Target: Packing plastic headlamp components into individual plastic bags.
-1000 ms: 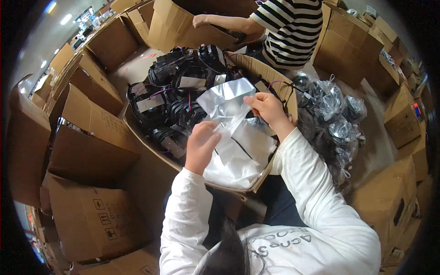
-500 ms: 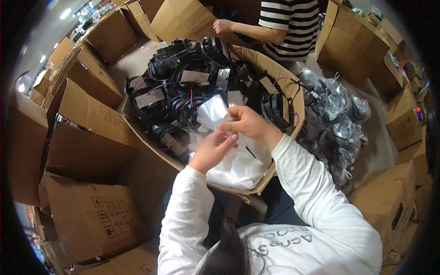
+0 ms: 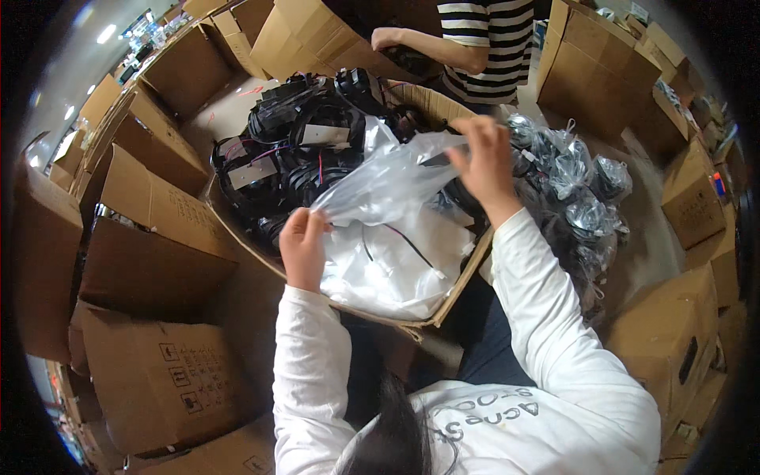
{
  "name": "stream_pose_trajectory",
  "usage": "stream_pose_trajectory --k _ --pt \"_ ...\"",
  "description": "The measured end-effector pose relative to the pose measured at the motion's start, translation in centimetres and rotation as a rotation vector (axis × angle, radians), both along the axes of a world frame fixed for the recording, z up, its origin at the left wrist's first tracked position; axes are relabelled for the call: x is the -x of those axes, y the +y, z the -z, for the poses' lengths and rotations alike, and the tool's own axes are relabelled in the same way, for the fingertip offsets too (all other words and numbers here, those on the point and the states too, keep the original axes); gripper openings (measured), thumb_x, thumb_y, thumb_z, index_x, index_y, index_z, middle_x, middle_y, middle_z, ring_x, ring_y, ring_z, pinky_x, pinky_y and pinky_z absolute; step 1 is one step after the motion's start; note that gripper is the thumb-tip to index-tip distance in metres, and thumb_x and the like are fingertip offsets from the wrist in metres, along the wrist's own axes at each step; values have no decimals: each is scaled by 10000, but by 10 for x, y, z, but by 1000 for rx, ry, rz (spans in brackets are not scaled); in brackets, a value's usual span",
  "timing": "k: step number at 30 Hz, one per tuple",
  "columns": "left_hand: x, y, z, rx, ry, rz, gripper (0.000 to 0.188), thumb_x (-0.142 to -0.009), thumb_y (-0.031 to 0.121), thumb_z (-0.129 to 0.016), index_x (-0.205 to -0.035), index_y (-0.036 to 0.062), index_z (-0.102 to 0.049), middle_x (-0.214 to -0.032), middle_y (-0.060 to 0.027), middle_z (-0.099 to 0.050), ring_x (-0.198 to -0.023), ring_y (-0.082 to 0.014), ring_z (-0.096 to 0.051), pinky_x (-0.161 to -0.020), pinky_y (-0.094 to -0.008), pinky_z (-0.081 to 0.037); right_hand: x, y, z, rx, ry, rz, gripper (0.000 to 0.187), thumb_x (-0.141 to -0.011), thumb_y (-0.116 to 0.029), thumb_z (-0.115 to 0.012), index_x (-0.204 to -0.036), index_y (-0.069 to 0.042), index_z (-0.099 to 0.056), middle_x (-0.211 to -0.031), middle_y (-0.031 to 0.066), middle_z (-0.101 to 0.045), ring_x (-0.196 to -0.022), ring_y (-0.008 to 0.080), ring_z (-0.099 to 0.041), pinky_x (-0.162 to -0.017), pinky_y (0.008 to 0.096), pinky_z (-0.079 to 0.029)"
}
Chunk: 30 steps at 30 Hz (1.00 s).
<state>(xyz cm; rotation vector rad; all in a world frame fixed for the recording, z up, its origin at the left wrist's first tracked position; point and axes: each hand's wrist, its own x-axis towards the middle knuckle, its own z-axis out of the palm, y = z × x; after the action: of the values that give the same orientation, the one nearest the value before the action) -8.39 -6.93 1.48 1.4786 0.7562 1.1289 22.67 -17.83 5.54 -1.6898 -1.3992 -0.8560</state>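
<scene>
A clear plastic bag (image 3: 388, 182) is stretched out between my two hands over a large open carton (image 3: 261, 265). My left hand (image 3: 305, 247) pinches the bag's lower left corner. Up and to the right, my right hand (image 3: 487, 162), slightly blurred, grips its other end. Under the bag lie a pile of white plastic bags (image 3: 396, 273) and a thin dark cable (image 3: 412, 249) with a white connector. Black coiled cable assemblies (image 3: 277, 127) with pale flat plates and red and blue wires fill the far part of the carton.
Right of the carton, clear-bagged black parts (image 3: 574, 178) are heaped on the floor. Brown cartons stand on the left (image 3: 158, 206) and right (image 3: 665, 340). A person in a striped shirt (image 3: 495, 47) stands beyond the carton, near another open box (image 3: 309, 39).
My hands were close together on a bunched bag. They have moved apart, the right one up and right, the left one down and left, and the bag is spread wide.
</scene>
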Motion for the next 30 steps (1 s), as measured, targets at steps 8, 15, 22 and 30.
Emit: stream_pose_trajectory --k 8,15,22,30 --pt "-16 -9 5 -81 130 113 198 -1018 209 -631 -976 17 -651 -813 21 -577 -755 -62 -522 -709 -214 -416 7 -14 5 196 747 -383 172 -844 -174 -710 -764 -37 -645 -769 83 -659 -731 246 -632 -687 385 -517" --pt "-22 39 33 -344 561 -310 461 -900 237 -709 -1276 16 -560 -1311 -189 -534 -1108 -309 -575 -957 -404 -472 31 -95 -105 -704 387 -485 93 -939 -20 -648 -968 -60 -568 -940 47 -654 -723 79 -525 -688 235 -450" --pt "-49 50 36 -240 846 -281 1043 -737 320 -833 -1552 74 -230 -1438 -256 -439 -1293 -440 -464 -1081 -501 -399 45 -18 -45 703 830 -289 481 -888 -39 -564 -1349 -171 -598 -1018 140 -723 -864 312 -702 -792 437 -539" --pt "-52 48 23 -287 896 -271 804 -702 250 -872 -1347 35 -442 -1278 -243 -483 -1190 -455 -510 -1029 -476 -448 -63 26 73 1244 451 228 860 -831 75 -456 -1546 -395 -375 -1697 57 -156 -1482 391 -334 -1158 495 -363"
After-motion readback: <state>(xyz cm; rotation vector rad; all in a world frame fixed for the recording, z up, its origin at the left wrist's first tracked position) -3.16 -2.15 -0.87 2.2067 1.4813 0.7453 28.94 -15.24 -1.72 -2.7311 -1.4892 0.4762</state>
